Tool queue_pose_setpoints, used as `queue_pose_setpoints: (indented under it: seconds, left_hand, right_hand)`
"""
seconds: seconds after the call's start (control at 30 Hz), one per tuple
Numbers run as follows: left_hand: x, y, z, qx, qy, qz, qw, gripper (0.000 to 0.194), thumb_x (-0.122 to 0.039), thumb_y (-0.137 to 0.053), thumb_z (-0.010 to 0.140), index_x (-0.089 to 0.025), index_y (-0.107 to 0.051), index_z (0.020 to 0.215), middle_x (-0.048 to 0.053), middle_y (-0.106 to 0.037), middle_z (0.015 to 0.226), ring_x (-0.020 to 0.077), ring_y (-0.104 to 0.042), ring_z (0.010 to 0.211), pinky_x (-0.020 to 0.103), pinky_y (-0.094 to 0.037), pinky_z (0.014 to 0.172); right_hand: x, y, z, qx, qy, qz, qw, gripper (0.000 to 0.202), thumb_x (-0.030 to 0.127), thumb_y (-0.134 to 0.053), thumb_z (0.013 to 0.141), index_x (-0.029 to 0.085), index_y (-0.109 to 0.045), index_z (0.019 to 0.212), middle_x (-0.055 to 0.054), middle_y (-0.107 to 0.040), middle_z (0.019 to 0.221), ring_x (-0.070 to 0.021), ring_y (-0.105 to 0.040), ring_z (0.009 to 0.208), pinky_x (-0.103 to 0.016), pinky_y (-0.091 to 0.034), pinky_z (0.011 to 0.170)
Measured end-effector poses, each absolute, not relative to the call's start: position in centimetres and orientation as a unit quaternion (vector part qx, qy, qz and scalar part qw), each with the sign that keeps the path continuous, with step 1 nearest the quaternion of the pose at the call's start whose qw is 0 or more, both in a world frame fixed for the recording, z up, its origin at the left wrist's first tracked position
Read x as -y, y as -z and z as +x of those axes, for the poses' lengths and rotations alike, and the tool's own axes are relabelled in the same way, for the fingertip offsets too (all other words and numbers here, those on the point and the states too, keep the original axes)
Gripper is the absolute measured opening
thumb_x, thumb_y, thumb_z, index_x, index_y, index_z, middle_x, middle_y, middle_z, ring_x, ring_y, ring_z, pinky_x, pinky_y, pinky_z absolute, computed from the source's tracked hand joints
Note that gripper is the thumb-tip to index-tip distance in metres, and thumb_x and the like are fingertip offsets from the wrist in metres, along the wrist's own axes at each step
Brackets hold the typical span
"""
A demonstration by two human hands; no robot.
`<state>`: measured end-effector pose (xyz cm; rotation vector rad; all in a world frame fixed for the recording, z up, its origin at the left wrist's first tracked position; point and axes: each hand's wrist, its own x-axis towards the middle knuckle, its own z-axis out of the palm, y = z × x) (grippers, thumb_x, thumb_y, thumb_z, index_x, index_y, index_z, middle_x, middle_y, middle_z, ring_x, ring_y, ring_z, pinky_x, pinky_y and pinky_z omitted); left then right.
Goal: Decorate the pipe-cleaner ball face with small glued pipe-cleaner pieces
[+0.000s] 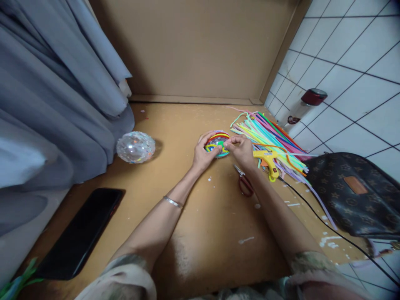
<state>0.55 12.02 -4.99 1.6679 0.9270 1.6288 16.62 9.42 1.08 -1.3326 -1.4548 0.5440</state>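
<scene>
Left hand (203, 152) is clamped on a strip-wrapped ball (219, 135): fingers over the far left side, thumb across the near face. Right hand (242, 150): thumb and index fingertips together at the ball's right edge; can't make out what, if anything, is pinched between them. Ball sits mid-table, between the two hands, with red, yellow, blue and green strips on a clear shell. Can't tell whether it touches the tabletop (184, 121).

Silver bracelet (172, 201) on the left wrist. Red-handled scissors (245, 185) lie just left of the right forearm, blades pointing away from the person. Yellow hot glue gun (269, 160) is just right of the right wrist, its front end hidden behind it; black cable (315, 209) runs off to the lower right. Bundle of pipe cleaners (262, 131), mixed colors, fanned out beyond and under the gun. An orange one passes behind the right hand; can't tell if it's held.

Farther right: monogrammed brown bag (353, 208), plus a clear bottle (296, 116) with a dark red cap by the tiled wall (353, 46).

Left side: second clear ball (136, 147) near the gray curtain (59, 96), black phone (81, 233) closer to the person.
</scene>
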Motion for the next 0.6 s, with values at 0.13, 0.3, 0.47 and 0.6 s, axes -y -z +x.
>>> queue_pose_setpoints:
  seconds: [0.13,0.3,0.47,0.6]
  left_hand:
    - [-12.08,4.97,0.47,-0.352,-0.611,0.637,0.311,0.053,-0.047,-0.08,0.081,-0.024,-0.07,0.127,0.013,-0.065,0.139,0.0283,-0.06,0.135,0.049,-0.045,0.119]
    - [-12.13,4.91,0.44,-0.351,-0.613,0.633,0.316,0.053,-0.049,-0.081,0.079,-0.024,-0.071,0.125,0.013,-0.066,0.138,0.0285,-0.061,0.135,0.049,-0.046,0.118]
    - [-12.26,4.99,0.44,-0.346,-0.613,0.633,0.323,0.055,-0.051,-0.08,0.079,-0.023,-0.071,0.126,0.015,-0.065,0.139,0.0291,-0.061,0.135,0.049,-0.046,0.118]
    - [-12.27,4.94,0.39,-0.348,-0.612,0.634,0.322,0.053,-0.049,-0.08,0.08,-0.024,-0.071,0.126,0.014,-0.066,0.139,0.0287,-0.061,0.135,0.05,-0.046,0.118]
  right_hand:
    - [-9.34,-1.24,16.57,0.61,-0.225,-0.555,0.52,0.007,0.024,-0.075,0.072,0.022,-0.076,0.065,-0.004,-0.072,0.078,-0.0236,-0.064,0.092,-0.038,-0.052,0.088]
    - [-9.16,-1.4,16.32,0.612,-0.22,-0.558,0.515,0.007,0.022,-0.075,0.072,0.022,-0.076,0.065,-0.004,-0.071,0.077,-0.0239,-0.065,0.092,-0.038,-0.051,0.089]
    - [-9.21,-1.32,16.39,0.61,-0.218,-0.558,0.518,0.007,0.023,-0.076,0.073,0.023,-0.075,0.065,-0.004,-0.071,0.077,-0.0243,-0.065,0.093,-0.039,-0.051,0.09]
    - [-9.43,-1.57,17.11,0.632,-0.249,-0.532,0.506,0.01,0.027,-0.074,0.074,0.023,-0.075,0.065,-0.004,-0.074,0.079,-0.0239,-0.065,0.093,-0.039,-0.051,0.092]
